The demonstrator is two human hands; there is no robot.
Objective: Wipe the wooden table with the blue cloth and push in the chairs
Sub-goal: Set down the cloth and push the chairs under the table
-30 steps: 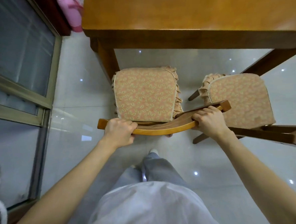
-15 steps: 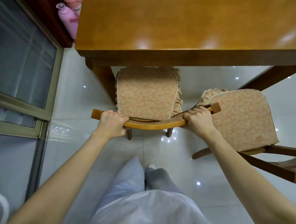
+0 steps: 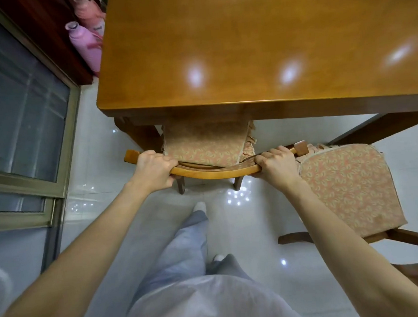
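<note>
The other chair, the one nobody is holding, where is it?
In the head view, the other chair stands on the right, pulled out from the wooden table, close beside the right hand that grips the first chair's backrest.

Two pink bottles (image 3: 86,45) stand beside a dark cabinet (image 3: 45,26); glass door (image 3: 21,108) borders glossy white floor (image 3: 90,151).

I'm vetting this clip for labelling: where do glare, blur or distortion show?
Head view: three bright light reflections glare on the table; small sparkles dot the glossy floor; left hand, right hand and chair back look sharp; the wide lens stretches the forearms toward the lower corners.
</note>
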